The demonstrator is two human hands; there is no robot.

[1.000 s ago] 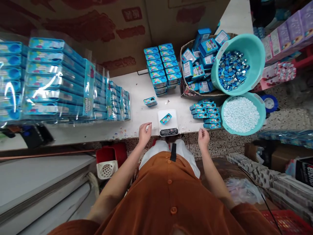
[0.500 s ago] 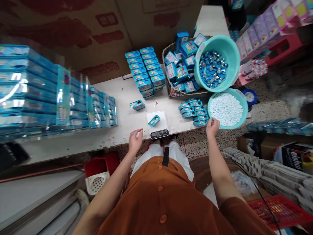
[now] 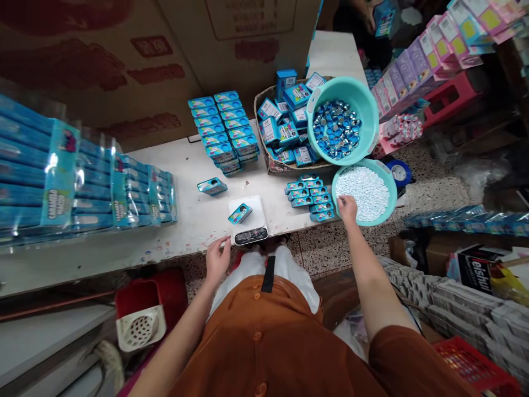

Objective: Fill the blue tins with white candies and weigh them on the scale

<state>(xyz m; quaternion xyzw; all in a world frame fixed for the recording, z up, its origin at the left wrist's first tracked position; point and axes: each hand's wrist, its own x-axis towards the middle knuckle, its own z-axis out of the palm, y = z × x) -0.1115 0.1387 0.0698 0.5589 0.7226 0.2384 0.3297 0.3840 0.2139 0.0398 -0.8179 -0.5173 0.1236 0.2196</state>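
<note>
My right hand (image 3: pixel 347 208) reaches over the near left rim of a turquoise bowl (image 3: pixel 388 212) filled with small white tablets (image 3: pixel 367 190). Its fingers are bunched at the tablets, and what they hold is hidden. By the table's front edge, my left hand (image 3: pixel 218 259) is open and holds nothing, its fingers pointing toward a white kitchen scale (image 3: pixel 257 212). One small blue tin (image 3: pixel 240 213) lies at an angle on the scale. Another blue tin (image 3: pixel 212 186) sits on the table to the left. Several blue tins (image 3: pixel 311 197) are grouped left of the tablet bowl.
A larger turquoise basin (image 3: pixel 370 124) holds shiny blue-silver pieces. Beside it stands a carton (image 3: pixel 264 157) of blue boxes. Stacked tins (image 3: pixel 225 129) are at the back, and wrapped blue packs (image 3: pixel 82 182) on the left. A co-worker's hand (image 3: pixel 367 14) shows at the top right.
My right hand has moved farther in over the tablet bowl. My left hand stays near the table edge beside the scale. The whole view has shifted.
</note>
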